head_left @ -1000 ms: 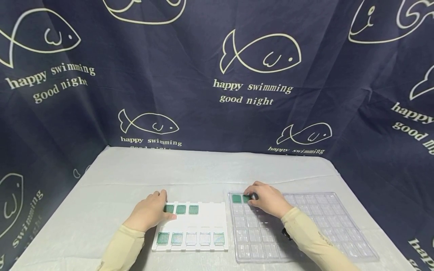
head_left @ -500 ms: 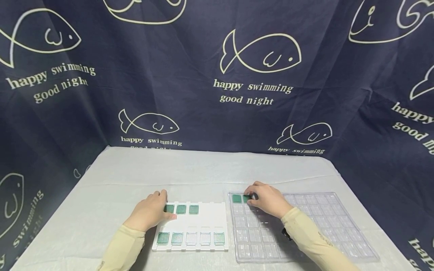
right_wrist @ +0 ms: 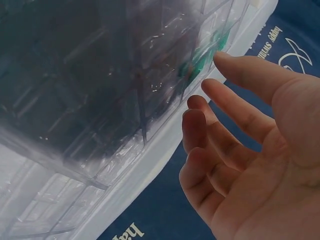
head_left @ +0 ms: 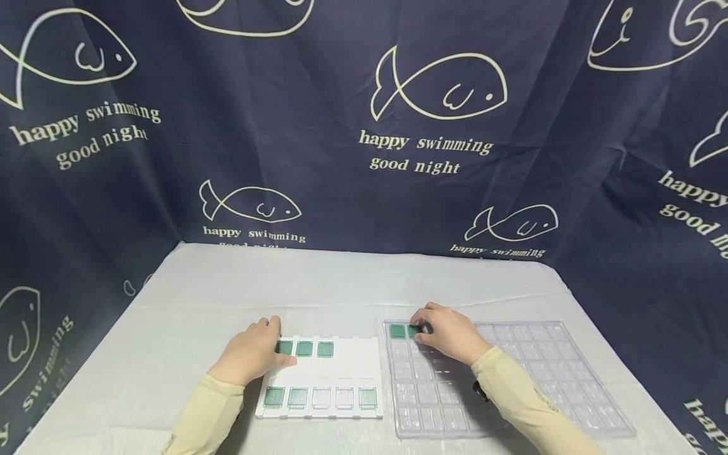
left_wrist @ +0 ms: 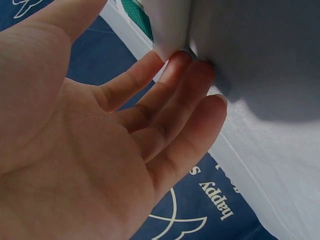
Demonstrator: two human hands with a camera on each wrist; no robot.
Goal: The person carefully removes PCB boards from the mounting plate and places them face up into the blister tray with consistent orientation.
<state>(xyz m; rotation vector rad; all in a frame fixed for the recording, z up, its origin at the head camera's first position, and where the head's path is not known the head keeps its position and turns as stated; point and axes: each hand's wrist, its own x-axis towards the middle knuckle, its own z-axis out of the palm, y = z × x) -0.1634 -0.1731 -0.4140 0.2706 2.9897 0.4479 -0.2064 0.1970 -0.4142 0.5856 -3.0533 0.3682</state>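
Note:
My left hand point(head_left: 250, 351) grips the left edge of a white tray point(head_left: 355, 360), thumb on top and fingers along the far side. Small green circuit boards lie there in two rows, among them a board point(head_left: 325, 349) at the back and another point(head_left: 368, 398) at the front right. To the right, my right hand point(head_left: 452, 332) reaches over a clear compartment tray point(head_left: 569, 373). Its thumb and forefinger pinch a green circuit board point(head_left: 413, 330) at the second back-row compartment. In the corner compartment beside it lies another green board point(head_left: 397, 331).
Both trays stand side by side on a white-covered table point(head_left: 318, 284), a narrow gap between them. A dark blue curtain point(head_left: 330, 126) with fish prints hangs behind and at both sides. The right forearm point(head_left: 529, 404) passes over the clear tray's middle.
Both hands keep their places on the trays. Only the head view has shifted a little, so the whole scene sits slightly higher.

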